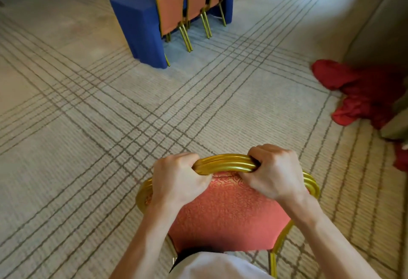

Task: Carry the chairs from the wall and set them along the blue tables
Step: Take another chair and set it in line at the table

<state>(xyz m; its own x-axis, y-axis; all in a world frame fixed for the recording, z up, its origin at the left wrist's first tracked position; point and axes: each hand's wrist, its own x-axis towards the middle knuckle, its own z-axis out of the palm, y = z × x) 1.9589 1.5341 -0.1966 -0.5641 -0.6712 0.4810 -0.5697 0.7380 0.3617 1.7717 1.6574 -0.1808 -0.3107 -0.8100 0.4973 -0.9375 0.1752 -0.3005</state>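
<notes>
I have both hands clenched over the gold top rail [225, 164] of a chair [227, 210]. The left hand [178, 181] and right hand [273, 172] sit side by side on its curve, fingers wrapped over the far side. The chair is right in front of my body at the bottom of the view. Its red back faces me and its seat points away across the floor [88, 124].

The blue desk [136, 20] lies ahead and a little left of the hands, well apart from them, with the floor between. Its long axis runs away from me toward the upper right. Three chairs [171, 11] already stand along its right long edge, backs turned toward me, the nearest one just beside the near right corner.

My chair faces roughly the way those do, so I judge the carry is mostly forward and slightly left, with little turning. The left hand is on the desk's side, though neither hand is clearly nearer. That edge looks filled as far as I can see, and I cannot tell where the free place is. A red cloth [364, 93] lies on the floor to my right, off that line.
</notes>
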